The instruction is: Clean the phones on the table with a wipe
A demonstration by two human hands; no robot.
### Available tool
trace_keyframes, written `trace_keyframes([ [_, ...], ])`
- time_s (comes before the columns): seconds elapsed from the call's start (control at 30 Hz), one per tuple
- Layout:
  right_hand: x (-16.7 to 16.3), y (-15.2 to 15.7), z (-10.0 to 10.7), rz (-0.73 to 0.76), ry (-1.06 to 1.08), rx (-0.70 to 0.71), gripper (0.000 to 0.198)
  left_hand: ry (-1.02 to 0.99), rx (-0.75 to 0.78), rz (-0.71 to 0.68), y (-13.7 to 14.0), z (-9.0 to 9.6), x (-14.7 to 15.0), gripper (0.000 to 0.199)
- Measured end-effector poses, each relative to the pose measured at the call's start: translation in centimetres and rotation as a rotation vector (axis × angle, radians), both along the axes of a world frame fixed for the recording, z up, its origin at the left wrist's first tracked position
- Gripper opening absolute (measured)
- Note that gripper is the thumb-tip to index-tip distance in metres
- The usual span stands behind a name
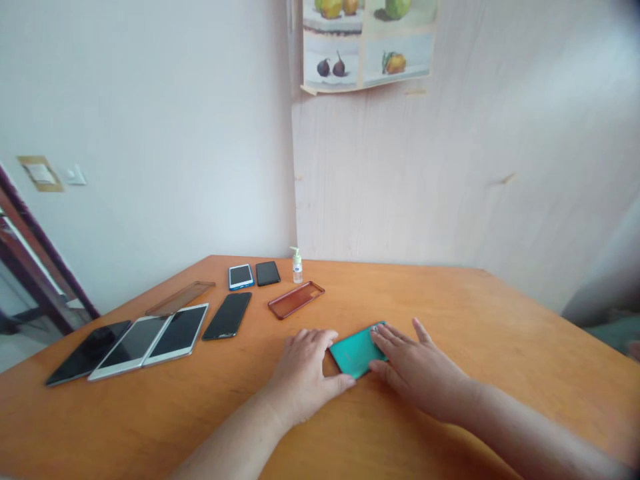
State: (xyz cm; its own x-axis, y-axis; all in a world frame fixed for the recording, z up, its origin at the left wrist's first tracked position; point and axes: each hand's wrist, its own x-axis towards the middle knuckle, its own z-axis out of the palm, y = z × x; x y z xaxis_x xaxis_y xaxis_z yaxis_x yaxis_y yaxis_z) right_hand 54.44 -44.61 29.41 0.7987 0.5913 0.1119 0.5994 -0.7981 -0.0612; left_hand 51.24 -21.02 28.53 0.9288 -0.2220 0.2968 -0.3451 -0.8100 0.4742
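Observation:
A teal smartphone (pixel 351 353) lies back side up on the wooden table in front of me. My left hand (pixel 306 373) grips its left end, fingertips at the far corner and thumb at the near corner. Across the right end of the phone rests my right hand (pixel 415 370), with its fingers stretched out and the little finger side raised. That hand covers most of the phone's right part and some of its camera area. Beyond my hands lies a reddish-brown see-through phone case (pixel 296 300).
Several dark and white phones and tablets lie at the left, among them a white tablet (pixel 175 333) and a black phone (pixel 228 317). Behind are a blue-cased phone (pixel 241 276), a small black phone (pixel 268 273), a pump bottle (pixel 297 269) and another clear case (pixel 183 297).

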Motion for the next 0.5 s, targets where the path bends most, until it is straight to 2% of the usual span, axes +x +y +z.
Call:
trace_keyframes([
  [0.07, 0.7, -0.7, -1.0, -0.074, -0.043, 0.005, 0.057, -0.004, 0.005, -0.008, 0.0, 0.0, 0.0, 0.058],
  [0.13, 0.7, -1.0, -1.4, -0.047, -0.046, 0.015, 0.059, -0.009, 0.008, -0.010, 0.0, 0.0, 0.0, 0.056],
  [0.27, -0.2, -0.5, -1.1, 0.058, 0.000, -0.002, 0.061, -0.013, 0.010, -0.005, 0.1, -0.1, 0.0, 0.054],
  [0.5, 0.2, -0.6, -0.8, 0.077, 0.020, 0.014, 0.061, -0.016, -0.009, -0.010, 0.2, -0.4, 0.1, 0.055],
])
